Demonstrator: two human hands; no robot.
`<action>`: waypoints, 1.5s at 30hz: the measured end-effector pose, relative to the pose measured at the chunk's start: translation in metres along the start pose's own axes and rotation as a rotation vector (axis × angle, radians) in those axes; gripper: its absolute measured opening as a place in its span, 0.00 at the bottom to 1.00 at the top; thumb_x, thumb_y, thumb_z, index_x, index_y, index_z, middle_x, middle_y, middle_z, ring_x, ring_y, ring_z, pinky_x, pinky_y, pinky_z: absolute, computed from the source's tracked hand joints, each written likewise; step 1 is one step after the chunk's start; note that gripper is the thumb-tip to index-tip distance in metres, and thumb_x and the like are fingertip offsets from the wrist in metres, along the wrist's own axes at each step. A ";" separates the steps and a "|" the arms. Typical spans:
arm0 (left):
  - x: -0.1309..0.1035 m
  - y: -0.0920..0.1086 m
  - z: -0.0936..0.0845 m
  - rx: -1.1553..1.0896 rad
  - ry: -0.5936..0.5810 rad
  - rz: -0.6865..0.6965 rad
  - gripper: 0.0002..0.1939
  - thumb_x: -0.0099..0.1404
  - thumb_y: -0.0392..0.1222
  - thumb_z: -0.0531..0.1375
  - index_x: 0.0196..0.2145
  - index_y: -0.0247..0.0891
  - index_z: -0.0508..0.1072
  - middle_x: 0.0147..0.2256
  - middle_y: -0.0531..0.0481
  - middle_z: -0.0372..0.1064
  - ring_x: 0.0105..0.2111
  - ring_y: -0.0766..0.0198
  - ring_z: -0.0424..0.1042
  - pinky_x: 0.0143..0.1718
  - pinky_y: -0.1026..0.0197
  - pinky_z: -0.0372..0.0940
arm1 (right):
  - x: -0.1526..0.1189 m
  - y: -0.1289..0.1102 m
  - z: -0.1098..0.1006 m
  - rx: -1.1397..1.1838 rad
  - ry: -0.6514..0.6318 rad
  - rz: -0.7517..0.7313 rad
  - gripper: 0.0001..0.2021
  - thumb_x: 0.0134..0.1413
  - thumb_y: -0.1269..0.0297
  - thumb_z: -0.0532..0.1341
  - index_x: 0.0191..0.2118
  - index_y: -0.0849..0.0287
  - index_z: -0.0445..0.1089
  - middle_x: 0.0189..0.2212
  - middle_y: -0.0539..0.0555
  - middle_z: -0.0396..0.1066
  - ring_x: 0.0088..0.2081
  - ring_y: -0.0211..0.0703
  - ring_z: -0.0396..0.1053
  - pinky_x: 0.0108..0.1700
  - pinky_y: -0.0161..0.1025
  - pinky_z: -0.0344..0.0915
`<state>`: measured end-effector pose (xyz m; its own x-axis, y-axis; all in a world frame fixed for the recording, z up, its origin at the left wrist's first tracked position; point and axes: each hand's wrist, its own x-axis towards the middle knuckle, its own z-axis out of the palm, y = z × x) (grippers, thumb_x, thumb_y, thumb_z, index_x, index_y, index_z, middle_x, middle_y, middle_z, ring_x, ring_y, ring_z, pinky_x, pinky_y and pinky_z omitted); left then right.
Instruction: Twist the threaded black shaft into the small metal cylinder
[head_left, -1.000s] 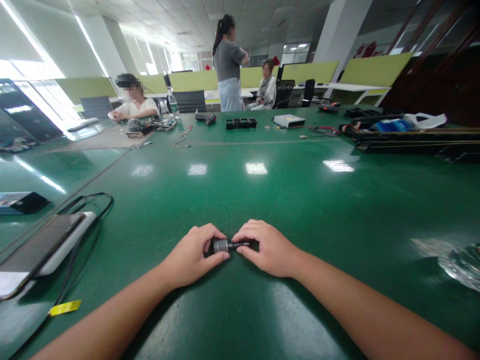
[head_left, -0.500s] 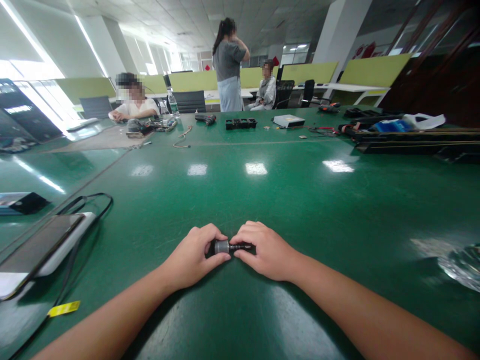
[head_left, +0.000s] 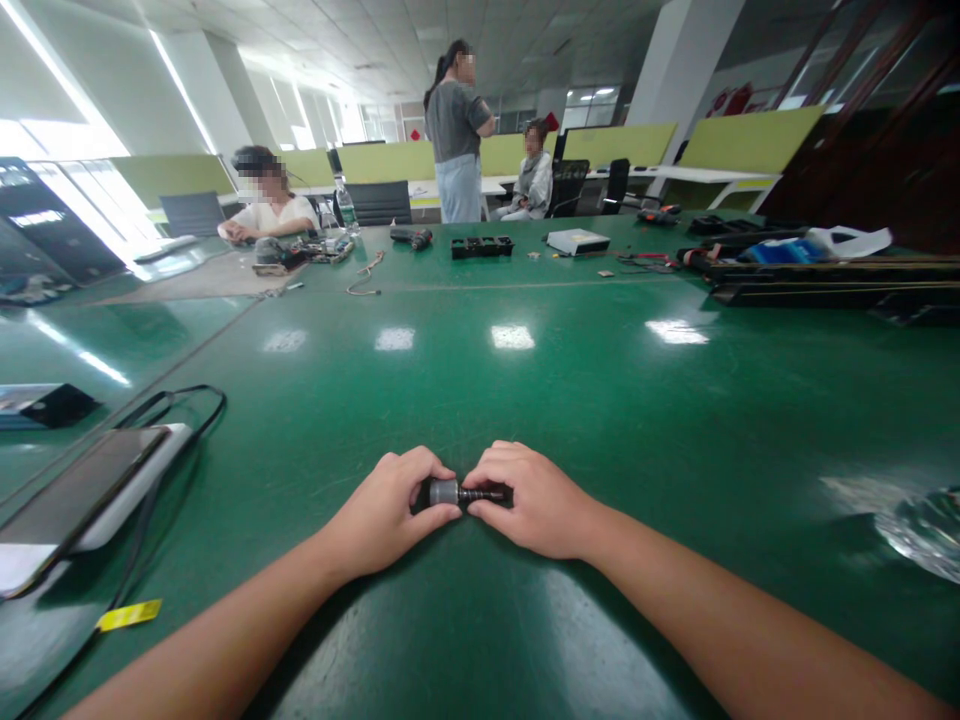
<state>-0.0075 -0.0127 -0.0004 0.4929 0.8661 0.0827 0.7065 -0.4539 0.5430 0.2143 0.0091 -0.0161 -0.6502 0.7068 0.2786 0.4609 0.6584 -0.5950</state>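
Note:
A small metal part with a grey cylinder (head_left: 444, 492) and a dark ribbed shaft (head_left: 484, 494) lies level, low in the middle of the head view, at the green table (head_left: 480, 390). Around the cylinder, the thumb and fingers of my left hand (head_left: 397, 505) are closed. My right hand (head_left: 529, 500) grips the shaft between thumb and curled fingers, which partly hide its far end. The fingertips of both hands nearly meet where cylinder and shaft join.
At the left lie a phone (head_left: 82, 480) on a white object and a black cable (head_left: 139, 530). A glass object (head_left: 926, 530) stands at the right. Tools, a white box (head_left: 577, 242) and black rails (head_left: 832, 280) line the far side. People are beyond.
The standing person in the background has turned the head and lowered the raised arm. My hands and the metal part have hardly moved.

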 end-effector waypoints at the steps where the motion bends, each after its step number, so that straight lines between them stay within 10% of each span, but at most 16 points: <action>1: 0.000 0.000 0.000 0.001 -0.001 0.000 0.12 0.65 0.46 0.64 0.44 0.40 0.71 0.38 0.50 0.71 0.37 0.60 0.68 0.42 0.57 0.59 | 0.000 0.000 0.000 0.000 0.002 0.000 0.05 0.52 0.69 0.66 0.37 0.59 0.75 0.31 0.51 0.72 0.36 0.41 0.65 0.41 0.39 0.59; 45: -0.001 -0.006 0.000 -0.023 -0.011 -0.098 0.11 0.66 0.47 0.61 0.43 0.40 0.69 0.33 0.52 0.66 0.32 0.61 0.64 0.35 0.60 0.60 | -0.001 0.014 -0.006 0.044 0.063 0.069 0.08 0.47 0.73 0.66 0.36 0.57 0.74 0.28 0.47 0.69 0.32 0.37 0.66 0.39 0.37 0.58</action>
<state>-0.0125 -0.0110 -0.0032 0.4275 0.9038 0.0187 0.7399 -0.3617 0.5672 0.2254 0.0198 -0.0200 -0.5778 0.7660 0.2818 0.4754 0.5965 -0.6466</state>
